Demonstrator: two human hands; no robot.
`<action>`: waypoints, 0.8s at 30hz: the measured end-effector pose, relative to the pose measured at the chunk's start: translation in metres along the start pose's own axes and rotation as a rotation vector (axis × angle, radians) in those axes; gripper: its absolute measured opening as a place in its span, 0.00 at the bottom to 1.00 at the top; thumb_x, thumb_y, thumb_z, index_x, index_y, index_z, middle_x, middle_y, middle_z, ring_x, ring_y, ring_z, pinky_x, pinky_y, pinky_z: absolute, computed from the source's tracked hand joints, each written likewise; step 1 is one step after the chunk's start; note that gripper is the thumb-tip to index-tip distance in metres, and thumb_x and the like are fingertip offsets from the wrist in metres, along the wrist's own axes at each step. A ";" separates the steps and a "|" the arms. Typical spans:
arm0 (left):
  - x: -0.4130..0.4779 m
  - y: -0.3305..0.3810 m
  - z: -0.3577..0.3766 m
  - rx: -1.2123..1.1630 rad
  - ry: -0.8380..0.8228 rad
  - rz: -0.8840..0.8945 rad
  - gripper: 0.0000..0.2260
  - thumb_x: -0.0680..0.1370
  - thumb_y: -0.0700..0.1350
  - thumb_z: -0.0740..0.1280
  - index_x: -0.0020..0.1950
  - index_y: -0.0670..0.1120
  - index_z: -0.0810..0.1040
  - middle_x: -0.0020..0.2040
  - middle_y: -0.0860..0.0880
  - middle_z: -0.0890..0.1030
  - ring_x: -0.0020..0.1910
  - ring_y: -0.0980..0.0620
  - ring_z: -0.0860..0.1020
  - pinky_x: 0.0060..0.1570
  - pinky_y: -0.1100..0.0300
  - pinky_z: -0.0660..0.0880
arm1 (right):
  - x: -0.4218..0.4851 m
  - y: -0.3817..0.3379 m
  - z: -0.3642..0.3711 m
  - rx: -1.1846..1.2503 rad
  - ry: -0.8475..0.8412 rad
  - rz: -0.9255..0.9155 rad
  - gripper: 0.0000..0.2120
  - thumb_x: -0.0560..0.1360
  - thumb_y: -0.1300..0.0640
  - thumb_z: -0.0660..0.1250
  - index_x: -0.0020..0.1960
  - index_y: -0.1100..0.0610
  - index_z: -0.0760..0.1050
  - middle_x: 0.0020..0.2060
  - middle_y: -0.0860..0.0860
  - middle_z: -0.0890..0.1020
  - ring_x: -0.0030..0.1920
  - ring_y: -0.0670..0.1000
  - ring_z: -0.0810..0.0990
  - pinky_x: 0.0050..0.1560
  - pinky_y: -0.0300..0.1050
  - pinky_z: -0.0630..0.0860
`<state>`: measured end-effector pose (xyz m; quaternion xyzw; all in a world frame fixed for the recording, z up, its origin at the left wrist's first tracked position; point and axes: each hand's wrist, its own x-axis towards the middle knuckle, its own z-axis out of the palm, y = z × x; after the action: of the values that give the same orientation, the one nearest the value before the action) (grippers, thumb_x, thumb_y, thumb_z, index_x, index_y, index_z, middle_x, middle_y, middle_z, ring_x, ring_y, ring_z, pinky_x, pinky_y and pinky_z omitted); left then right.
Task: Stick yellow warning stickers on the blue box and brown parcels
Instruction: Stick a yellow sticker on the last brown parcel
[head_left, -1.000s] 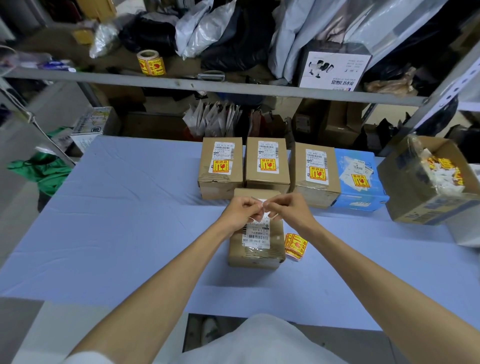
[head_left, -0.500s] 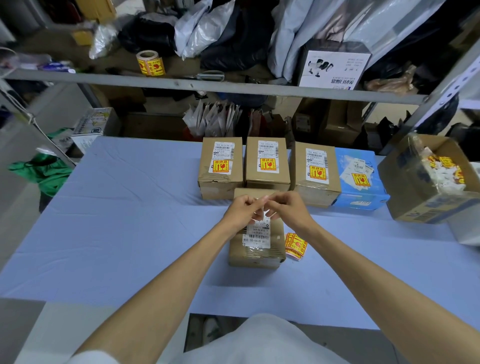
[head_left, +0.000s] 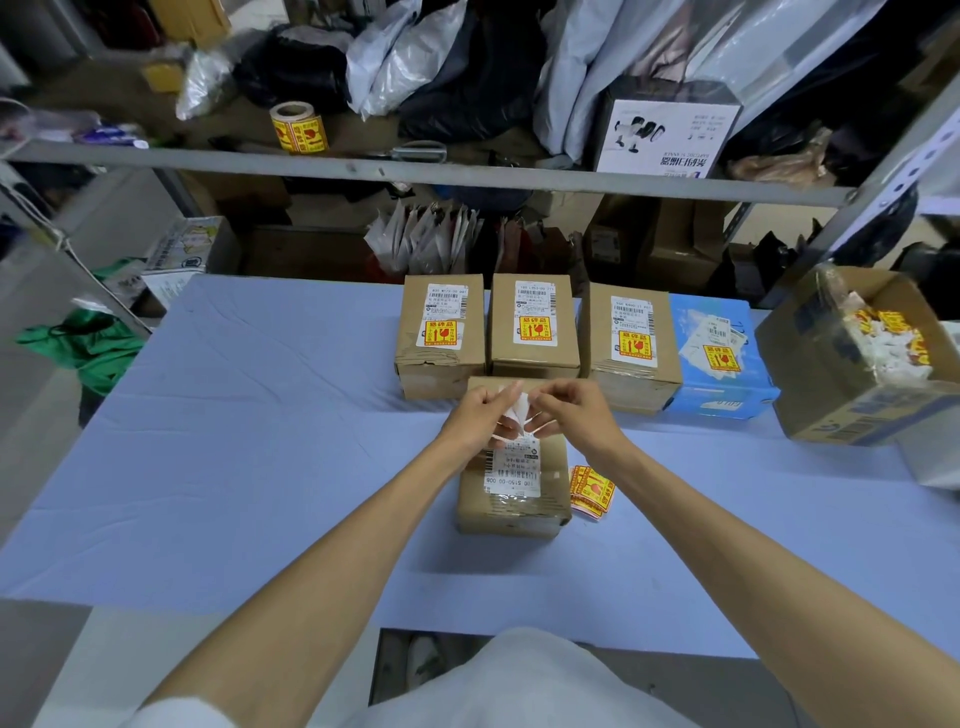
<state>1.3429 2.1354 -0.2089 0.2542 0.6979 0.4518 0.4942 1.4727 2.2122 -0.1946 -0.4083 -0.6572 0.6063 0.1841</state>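
So this is the fiddly bit: both hands are up over the near parcel (head_left: 511, 499), which sits mid-tabletop (head_left: 234, 441) in front of the back row. The left hand (head_left: 480, 418) and right hand (head_left: 576, 415) each have fingers pinched on a small white slip (head_left: 519, 408) held between them. My guess is it's a warning sticker getting peeled off its backing, though only the white side shows, so I can't swear to it. The three brown parcels (head_left: 535, 322) in the back row and the blue box (head_left: 719, 358) at their right end already have a yellow sticker each. The near parcel shows only its shipping label (head_left: 511, 467), so it looks like the last one. Tip for the peel: bend the backing away sharply at one corner so the sticker lifts by itself, and hold the sticker by its very edge so the glue stays clean. Then lay one edge down first, just clear of the barcode like on the others, and smooth across so it doesn't wrinkle. More loose yellow stickers (head_left: 591, 488) lie just beside the parcel on its right if this one folds on itself. The open carton (head_left: 857, 374) at the far right looks like where the peeled backings go.
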 end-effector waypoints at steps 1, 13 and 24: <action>0.000 -0.001 -0.001 0.018 -0.001 0.011 0.14 0.79 0.55 0.63 0.49 0.45 0.74 0.39 0.49 0.82 0.37 0.54 0.81 0.38 0.60 0.76 | 0.000 0.000 0.000 0.005 0.007 0.003 0.08 0.78 0.63 0.63 0.43 0.59 0.79 0.34 0.54 0.83 0.35 0.52 0.84 0.37 0.41 0.81; -0.002 0.001 -0.007 0.011 -0.003 -0.076 0.10 0.82 0.35 0.53 0.61 0.39 0.69 0.50 0.39 0.80 0.46 0.45 0.81 0.47 0.53 0.81 | 0.005 -0.001 -0.011 0.081 0.217 0.136 0.06 0.78 0.64 0.62 0.45 0.63 0.77 0.36 0.56 0.82 0.33 0.52 0.81 0.36 0.42 0.79; 0.004 0.001 -0.006 0.193 0.250 0.028 0.16 0.78 0.48 0.55 0.30 0.49 0.66 0.25 0.53 0.67 0.28 0.53 0.65 0.31 0.59 0.59 | 0.004 0.001 -0.008 0.079 0.240 0.136 0.07 0.78 0.66 0.61 0.46 0.66 0.78 0.34 0.57 0.81 0.33 0.53 0.81 0.36 0.42 0.79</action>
<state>1.3354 2.1367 -0.2087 0.2521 0.7905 0.4175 0.3704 1.4764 2.2203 -0.1948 -0.5140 -0.5769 0.5894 0.2358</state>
